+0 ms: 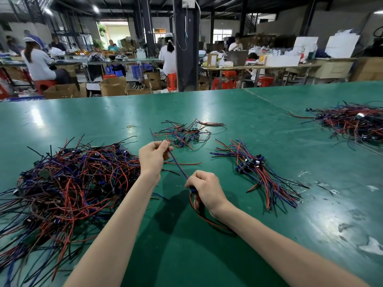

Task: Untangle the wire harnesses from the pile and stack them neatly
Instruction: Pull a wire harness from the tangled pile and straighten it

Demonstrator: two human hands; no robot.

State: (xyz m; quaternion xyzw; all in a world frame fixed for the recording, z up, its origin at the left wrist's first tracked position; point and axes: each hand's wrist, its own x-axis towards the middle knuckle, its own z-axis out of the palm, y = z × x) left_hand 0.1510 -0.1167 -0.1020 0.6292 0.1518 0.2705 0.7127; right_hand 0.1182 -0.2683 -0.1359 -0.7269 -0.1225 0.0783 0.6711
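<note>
Just right of the pile [68, 183], above the table [186, 255], one harness [178, 165] is stretched between both hands, apparently free of the tangle. The left hand [152, 157] pinches the far wire ends between thumb and fingers [165, 145]. The right hand [207, 189], nearer the person, has its fingers curled round the blue connector end, and a red lead loops under its wrist onto the table. Whether the red and black wires lying under the hands belong to this harness I cannot tell. The step looks like straightening this one piece before it joins the stack [259, 170], which lies well right of the pile with connectors bunched and wires fanned toward the person. To do it well, hold the connector firmly and let the left pinch slide lightly along the wires until they run parallel. Gather in the slack red loop too, so it does not drag. Then lay the connector on the stack's connectors with the wires running the same way. Keep the free ends away from the small cluster [184, 134] beyond and right of the pile, where they would likely snag.
</note>
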